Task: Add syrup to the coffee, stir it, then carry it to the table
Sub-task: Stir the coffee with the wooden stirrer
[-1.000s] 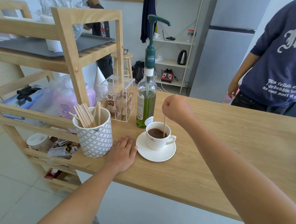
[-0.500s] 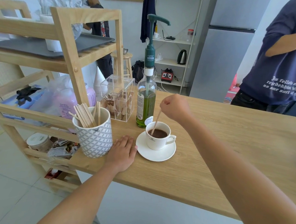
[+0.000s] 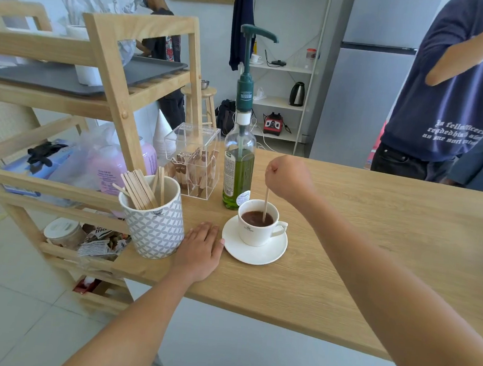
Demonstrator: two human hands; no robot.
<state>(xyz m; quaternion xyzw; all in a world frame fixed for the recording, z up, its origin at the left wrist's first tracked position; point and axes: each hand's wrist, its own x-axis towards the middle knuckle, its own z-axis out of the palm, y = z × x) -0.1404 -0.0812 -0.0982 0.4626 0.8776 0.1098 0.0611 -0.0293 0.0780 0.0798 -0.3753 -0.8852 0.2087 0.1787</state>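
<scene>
A white cup of coffee point(image 3: 254, 231) stands on a white saucer point(image 3: 252, 253) on the wooden counter point(image 3: 376, 240). My right hand point(image 3: 289, 180) hovers above the cup, pinching a thin wooden stir stick point(image 3: 266, 204) whose lower end dips into the coffee. Just behind the cup stands the syrup bottle point(image 3: 238, 170), green liquid inside and a green pump on top. My left hand point(image 3: 200, 248) rests flat on the counter, fingers spread, between the saucer and a patterned mug.
A patterned mug point(image 3: 153, 224) holds several wooden stir sticks. A clear box of sachets point(image 3: 193, 162) sits behind it. A wooden shelf rack point(image 3: 94, 103) stands at left. A person in a navy sweatshirt point(image 3: 461, 94) stands past the counter's far right; another person is by the back wall.
The stir stick swung from upright to tilted left and back to upright inside the cup as my right hand shifted. The person at right raised an arm. My left hand stayed put.
</scene>
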